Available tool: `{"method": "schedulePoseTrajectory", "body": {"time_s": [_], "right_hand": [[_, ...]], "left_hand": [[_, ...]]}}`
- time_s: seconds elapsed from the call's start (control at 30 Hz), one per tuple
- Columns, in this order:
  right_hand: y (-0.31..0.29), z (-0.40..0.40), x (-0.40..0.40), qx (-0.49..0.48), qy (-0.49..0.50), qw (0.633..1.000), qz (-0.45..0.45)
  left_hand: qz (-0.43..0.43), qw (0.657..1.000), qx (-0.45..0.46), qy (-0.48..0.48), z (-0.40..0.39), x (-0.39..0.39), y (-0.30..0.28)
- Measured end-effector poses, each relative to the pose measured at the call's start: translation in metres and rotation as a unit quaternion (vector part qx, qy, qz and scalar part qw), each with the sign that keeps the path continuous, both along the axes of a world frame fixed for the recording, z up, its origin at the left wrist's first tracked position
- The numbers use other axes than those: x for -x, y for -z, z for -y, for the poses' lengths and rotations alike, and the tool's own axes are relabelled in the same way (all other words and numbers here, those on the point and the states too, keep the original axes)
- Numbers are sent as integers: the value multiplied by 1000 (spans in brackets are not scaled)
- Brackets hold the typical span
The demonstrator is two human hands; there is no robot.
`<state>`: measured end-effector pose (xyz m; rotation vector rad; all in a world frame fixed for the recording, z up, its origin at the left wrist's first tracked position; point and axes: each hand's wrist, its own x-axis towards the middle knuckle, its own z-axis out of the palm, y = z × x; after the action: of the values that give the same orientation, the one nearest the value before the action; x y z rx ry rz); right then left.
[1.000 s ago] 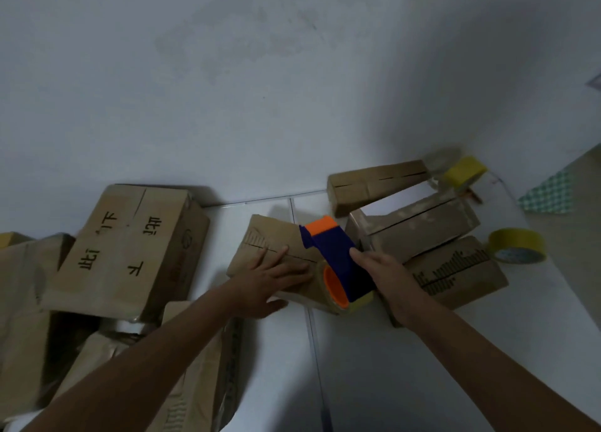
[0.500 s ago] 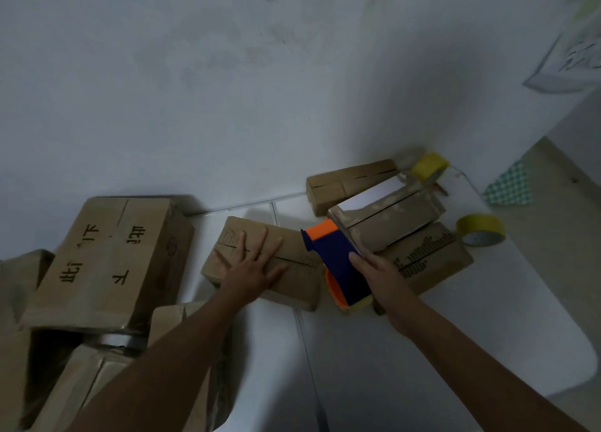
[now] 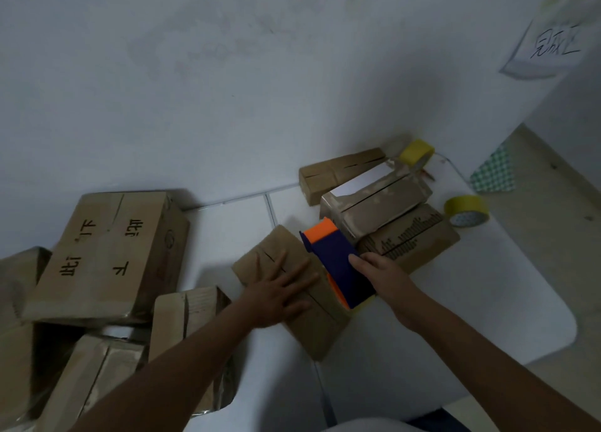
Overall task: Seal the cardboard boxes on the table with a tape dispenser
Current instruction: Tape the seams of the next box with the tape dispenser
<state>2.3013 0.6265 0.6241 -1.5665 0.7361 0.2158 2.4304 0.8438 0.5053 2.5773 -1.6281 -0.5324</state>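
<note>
Pressing flat, the left hand [image 3: 279,293] held the small box [image 3: 292,288] at centre frame. The right hand's [image 3: 382,274] grip clamped the tape dispenser [image 3: 338,266]. Since earlier, the box had turned and slid nearer.

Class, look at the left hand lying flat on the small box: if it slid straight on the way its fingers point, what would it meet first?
The left hand points up and right across the small box. It would probably first meet the blue and orange tape dispenser held by the right hand, though depth is unclear.
</note>
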Motion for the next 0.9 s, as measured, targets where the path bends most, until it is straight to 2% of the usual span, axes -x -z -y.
{"method": "schedulePoseTrajectory", "body": {"time_s": [0.07, 0.13, 0.2, 0.27, 0.33, 0.4, 0.43, 0.5, 0.57, 0.67, 0.83, 0.9], "right_hand": [[2, 0, 7, -31, -7, 999, -12], [5, -2, 14, -54, -18, 998, -31], [7, -5, 19, -66, -18, 997, -46], [8, -6, 22, -75, -12, 996, -45], [7, -9, 25, -83, -13, 996, -39], [4, -13, 26, -82, -26, 995, -40], [3, -15, 27, -79, -37, 995, -43], [1, -19, 28, -69, -62, 995, -47], [1, -21, 28, -57, -82, 994, -49], [2, -23, 31, -43, -89, 994, -54], [5, -25, 37, -55, -90, 994, -42], [5, -25, 39, -56, -90, 994, -37]], "left_hand": [[-6, 1000, -1, 14, 6, 23, -1], [-61, 998, 6, -13, 12, 36, -4], [-161, 981, 64, -90, 16, 36, -14], [-221, 937, 167, -211, 19, 31, -28], [-269, 860, 238, -362, 22, 24, -43], [-417, 742, 247, -463, 27, 17, -56], [-489, 690, 232, -480, 30, 14, -60], [-577, 610, 203, -504, 32, 5, -67], [-620, 559, 185, -519, 32, -2, -72], [-634, 551, 168, -516, 32, -6, -80], [-638, 584, 151, -478, 30, -4, -94], [-640, 579, 179, -473, 31, -3, -97]]}}
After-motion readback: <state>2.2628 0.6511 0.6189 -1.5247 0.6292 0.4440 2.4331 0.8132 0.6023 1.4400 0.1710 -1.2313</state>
